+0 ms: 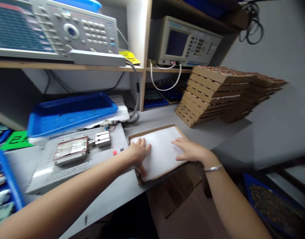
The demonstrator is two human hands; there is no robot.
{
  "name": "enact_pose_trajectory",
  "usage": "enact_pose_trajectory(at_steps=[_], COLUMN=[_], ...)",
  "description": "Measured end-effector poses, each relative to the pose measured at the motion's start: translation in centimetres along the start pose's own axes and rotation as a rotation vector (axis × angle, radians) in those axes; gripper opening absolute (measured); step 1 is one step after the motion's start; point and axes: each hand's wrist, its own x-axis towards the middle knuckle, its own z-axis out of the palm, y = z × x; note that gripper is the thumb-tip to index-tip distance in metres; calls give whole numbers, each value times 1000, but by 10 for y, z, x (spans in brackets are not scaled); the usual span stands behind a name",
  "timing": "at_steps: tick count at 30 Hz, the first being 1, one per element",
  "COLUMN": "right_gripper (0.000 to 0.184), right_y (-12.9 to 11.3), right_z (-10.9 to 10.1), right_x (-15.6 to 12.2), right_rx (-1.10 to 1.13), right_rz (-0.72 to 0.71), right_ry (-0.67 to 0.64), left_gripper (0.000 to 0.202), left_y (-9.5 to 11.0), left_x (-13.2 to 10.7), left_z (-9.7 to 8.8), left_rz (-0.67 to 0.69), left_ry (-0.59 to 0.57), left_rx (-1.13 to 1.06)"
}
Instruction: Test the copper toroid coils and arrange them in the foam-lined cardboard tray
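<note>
A shallow cardboard box rests at the bench's front edge, with a flat white sheet filling it to near the rim. My left hand lies over the box's left side, fingers spread and touching the sheet. Across from it, my right hand reaches over the right side with its fingers apart, tips at the sheet. Neither hand grasps anything. Whatever lies beneath the white sheet is hidden.
Left of the box is a metal test fixture on a white base plate. A blue tray lies behind it. Stacked cardboard trays stand at the back right. Instruments sit on the shelf above. A blue bin is low at right.
</note>
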Motion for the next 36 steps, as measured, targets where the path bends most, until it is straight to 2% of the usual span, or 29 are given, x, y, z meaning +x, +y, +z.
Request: enact_pose_trajectory(at_steps=[4, 6, 8, 12, 16, 18, 20, 23, 26, 31, 36], right_gripper=[53, 48, 43, 36, 31, 30, 31, 33, 27, 14, 21], right_y=[-36, -68, -108, -204, -299, -341, -376, -413, -434, -449, -447], right_z=[-7, -12, -15, -7, 21, 37, 52, 70, 82, 95, 92], right_x=[8, 14, 18, 18, 27, 38, 50, 66, 73, 78, 84], right_rx=[-58, -85, -82, -30, -44, -99, -172, -279, -350, -404, -387], right_rz=[-163, -241, -354, -648, -895, -975, -1015, -1038, -1028, -995, -1089], right_ry=[235, 328, 382, 332, 145, 73, 52, 52, 70, 134, 108], left_gripper=[84, 67, 52, 33, 27, 26, 29, 37, 41, 26, 24], left_y=[-8, -17, -31, -64, -91, -99, -104, -105, -106, -112, -118], left_x=[-43, -78, -121, -219, -311, -347, -370, -379, -364, -338, -331], left_z=[0, 5, 20, 77, 141, 166, 183, 197, 196, 188, 195], left_rz=[71, 58, 30, -107, -426, -562, -639, -654, -661, -718, -708], left_ry=[261, 362, 426, 590, 836, 976, 1048, 999, 889, 774, 864], left_rx=[-52, -85, -127, -299, -379, -366, -322, -243, -244, -337, -397])
